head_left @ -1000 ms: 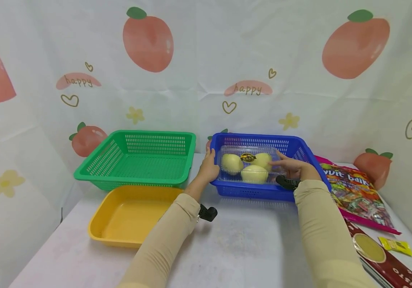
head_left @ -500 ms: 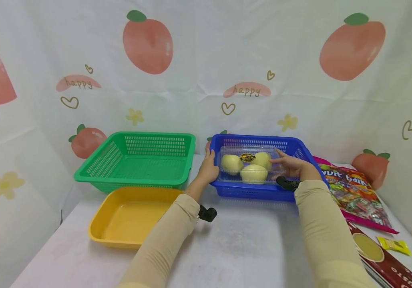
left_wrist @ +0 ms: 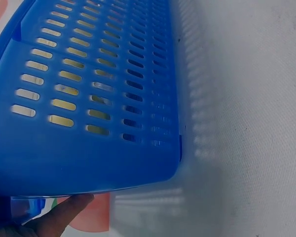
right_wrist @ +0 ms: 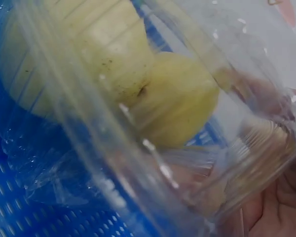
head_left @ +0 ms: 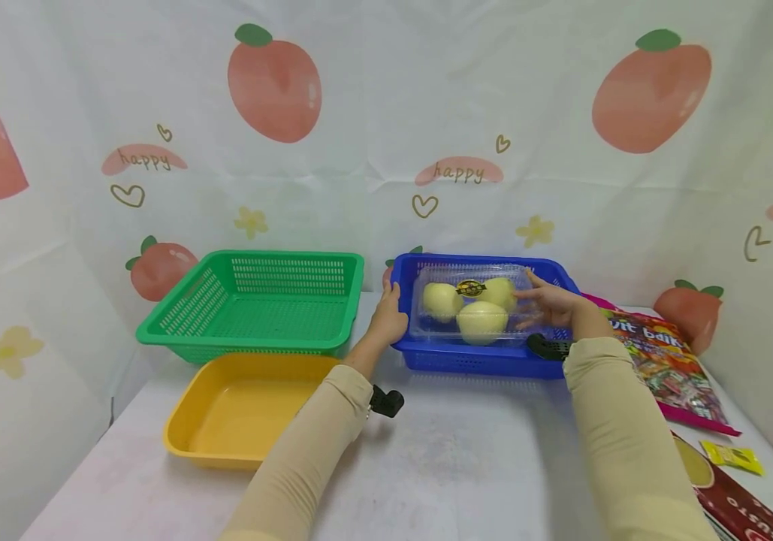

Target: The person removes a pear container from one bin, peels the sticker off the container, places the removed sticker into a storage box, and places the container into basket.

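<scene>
A clear plastic clamshell box (head_left: 440,276) holds three pale yellow fruits (head_left: 483,323) and has a black and gold label. It is in the blue basket (head_left: 474,361), tilted with its right side raised. My right hand (head_left: 557,303) grips the box's right end, fingers spread over that side; the right wrist view shows the palm (right_wrist: 276,207) behind the clear wall. At the basket's left rim, my left hand (head_left: 389,319) holds on. One of its fingers (left_wrist: 66,212) shows by the basket's corner in the left wrist view, where most of that hand is hidden.
To the left stand a green basket (head_left: 251,342) and, in front of it, a yellow tray (head_left: 244,406). A candy bag (head_left: 673,368), a small yellow packet (head_left: 731,456) and a dark red box (head_left: 741,500) lie at the right. A printed cloth (head_left: 359,113) hangs behind.
My right hand has shifted right and slightly up, and the clamshell box's right end has risen with it. The left hand stays at the basket rim.
</scene>
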{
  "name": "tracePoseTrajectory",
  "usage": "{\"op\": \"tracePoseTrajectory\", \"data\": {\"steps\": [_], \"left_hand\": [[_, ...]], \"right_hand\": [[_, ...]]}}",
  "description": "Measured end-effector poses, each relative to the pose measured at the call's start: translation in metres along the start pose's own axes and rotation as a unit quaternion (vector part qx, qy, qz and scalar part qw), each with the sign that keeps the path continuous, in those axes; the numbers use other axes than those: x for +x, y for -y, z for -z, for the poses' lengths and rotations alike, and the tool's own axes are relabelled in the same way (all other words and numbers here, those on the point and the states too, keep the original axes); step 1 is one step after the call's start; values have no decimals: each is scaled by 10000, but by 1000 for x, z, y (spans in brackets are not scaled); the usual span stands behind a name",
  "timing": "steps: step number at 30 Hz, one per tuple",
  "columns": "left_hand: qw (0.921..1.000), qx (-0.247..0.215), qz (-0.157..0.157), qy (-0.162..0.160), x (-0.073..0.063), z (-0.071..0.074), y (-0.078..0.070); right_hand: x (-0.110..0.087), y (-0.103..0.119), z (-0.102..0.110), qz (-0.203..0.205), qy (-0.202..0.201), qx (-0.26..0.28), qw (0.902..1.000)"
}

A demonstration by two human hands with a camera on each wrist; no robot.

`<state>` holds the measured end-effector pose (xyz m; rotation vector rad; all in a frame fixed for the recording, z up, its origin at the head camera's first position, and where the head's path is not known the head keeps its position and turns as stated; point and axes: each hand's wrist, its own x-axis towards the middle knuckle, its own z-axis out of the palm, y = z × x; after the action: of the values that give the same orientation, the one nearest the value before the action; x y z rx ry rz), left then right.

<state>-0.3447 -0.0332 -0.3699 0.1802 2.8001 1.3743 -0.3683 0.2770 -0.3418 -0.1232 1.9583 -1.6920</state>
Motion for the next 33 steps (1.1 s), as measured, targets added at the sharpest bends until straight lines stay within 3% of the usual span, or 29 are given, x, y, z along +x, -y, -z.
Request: {"op": "tracePoseTrajectory", "data": {"steps": [7, 25, 33], "left_hand": [[10000, -37, -48, -14, -2, 0, 0], [9999, -20, -143, -5, -3, -2, -1], [9994, -33, -293, -155, -2, 5, 1]], "right_hand": [[-14, 6, -2, 279, -265, -243, 9990], [-55, 22, -11, 752, -541, -197, 9955], [-69, 26, -17, 723, -665, -183, 9950]]}}
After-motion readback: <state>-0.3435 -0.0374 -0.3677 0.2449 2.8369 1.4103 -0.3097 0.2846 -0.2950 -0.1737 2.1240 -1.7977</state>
